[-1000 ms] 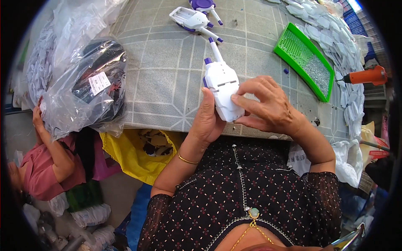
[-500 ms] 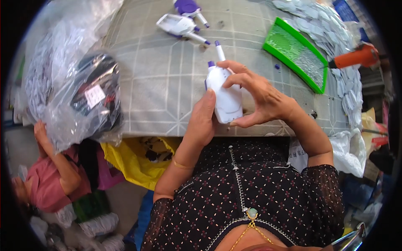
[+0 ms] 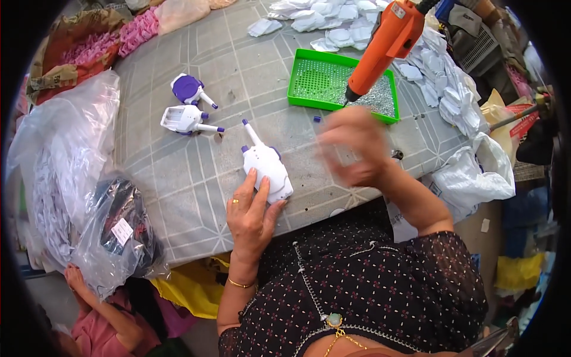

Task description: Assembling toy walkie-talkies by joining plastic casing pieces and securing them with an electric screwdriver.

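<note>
Head view: right hand blurred, grip unclear

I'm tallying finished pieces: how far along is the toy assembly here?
Two white-and-purple toy pieces lie set aside on the table, apparently handled already. In hand: the left hand pins a third white toy body flat; the right hand, blurred, is below the orange screwdriver. Loose white shells beyond the green tray look untouched.

Toy-assembly workshop — heaped white shells, electric screwdriver
</note>
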Motion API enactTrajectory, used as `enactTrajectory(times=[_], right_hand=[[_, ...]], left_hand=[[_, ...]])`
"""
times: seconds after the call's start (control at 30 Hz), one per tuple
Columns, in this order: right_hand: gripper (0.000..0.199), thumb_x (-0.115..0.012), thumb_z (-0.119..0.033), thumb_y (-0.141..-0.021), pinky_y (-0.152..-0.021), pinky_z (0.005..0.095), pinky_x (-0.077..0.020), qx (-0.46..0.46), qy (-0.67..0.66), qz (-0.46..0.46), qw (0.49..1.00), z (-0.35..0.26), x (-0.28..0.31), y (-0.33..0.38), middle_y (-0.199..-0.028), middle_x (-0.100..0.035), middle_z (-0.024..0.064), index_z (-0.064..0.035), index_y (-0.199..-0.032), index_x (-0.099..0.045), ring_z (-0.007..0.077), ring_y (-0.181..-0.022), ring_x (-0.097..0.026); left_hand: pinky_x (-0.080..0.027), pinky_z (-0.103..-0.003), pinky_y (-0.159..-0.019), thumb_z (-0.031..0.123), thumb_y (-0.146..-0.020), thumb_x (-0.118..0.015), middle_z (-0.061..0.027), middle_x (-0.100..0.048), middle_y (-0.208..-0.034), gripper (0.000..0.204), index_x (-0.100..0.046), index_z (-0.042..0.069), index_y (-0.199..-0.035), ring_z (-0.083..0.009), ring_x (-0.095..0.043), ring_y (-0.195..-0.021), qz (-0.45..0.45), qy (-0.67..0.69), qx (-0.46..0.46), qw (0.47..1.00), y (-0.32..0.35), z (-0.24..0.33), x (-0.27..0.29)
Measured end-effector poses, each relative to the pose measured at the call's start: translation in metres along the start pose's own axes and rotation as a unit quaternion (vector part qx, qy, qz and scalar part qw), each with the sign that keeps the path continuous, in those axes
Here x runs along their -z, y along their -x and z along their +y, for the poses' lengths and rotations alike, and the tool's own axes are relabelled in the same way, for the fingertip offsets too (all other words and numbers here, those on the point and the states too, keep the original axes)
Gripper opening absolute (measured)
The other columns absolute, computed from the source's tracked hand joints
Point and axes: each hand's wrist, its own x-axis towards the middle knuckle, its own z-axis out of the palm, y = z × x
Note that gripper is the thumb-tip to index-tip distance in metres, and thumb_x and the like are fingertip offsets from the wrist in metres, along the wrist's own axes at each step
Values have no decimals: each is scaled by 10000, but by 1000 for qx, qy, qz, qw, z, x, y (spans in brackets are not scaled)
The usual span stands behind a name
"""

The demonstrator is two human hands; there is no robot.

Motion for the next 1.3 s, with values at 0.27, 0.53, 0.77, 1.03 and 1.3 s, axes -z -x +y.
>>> enactTrajectory(times=[0.27, 0.53, 0.77, 1.03, 1.3], right_hand=[[471, -662, -179, -952, -907, 327, -510, -331, -309, 198, 869, 48, 42, -44, -1067, -672, 125, 7, -1346, -484, 176, -924, -665], [107, -644, -100, -916, -628, 285, -469, -373, -314, 219, 845, 59, 22, -62, -673, -549, 22, -27, -944, -571, 118, -605, -552], [89, -671, -87, -877, -608, 280, -468, -360, -332, 266, 830, 105, -22, -73, -632, -564, 16, -42, -838, -605, 122, -589, -564], [80, -671, -64, -872, -599, 276, -483, -350, -321, 262, 840, 116, -39, -71, -624, -563, 12, -38, -850, -598, 113, -571, -560], [86, -662, -71, -879, -612, 283, -487, -347, -330, 260, 839, 113, -41, -72, -631, -558, 13, -37, -844, -591, 114, -579, -561]], left_hand=[[-449, -398, -888, 257, -833, -782, -208, -562, -1414, 515, -649, 15, -1268, -313, -607, -1184, 3, -2, -4, 1000, -2, 8, -5], [-448, -370, -865, 243, -868, -772, -217, -554, -1416, 479, -662, -1, -1266, -291, -639, -1061, 24, -35, 24, 999, 0, 16, -12], [-446, -373, -865, 244, -854, -787, -219, -553, -1417, 496, -660, 9, -1273, -298, -635, -1067, 24, -32, 29, 999, -4, 16, -12], [-446, -374, -866, 255, -842, -796, -217, -551, -1420, 521, -655, 18, -1284, -304, -627, -1095, 15, -26, 36, 999, -4, 14, -10], [-452, -386, -877, 258, -830, -801, -222, -554, -1415, 541, -648, 18, -1289, -308, -620, -1122, 9, -21, 42, 999, -5, 13, -10]])
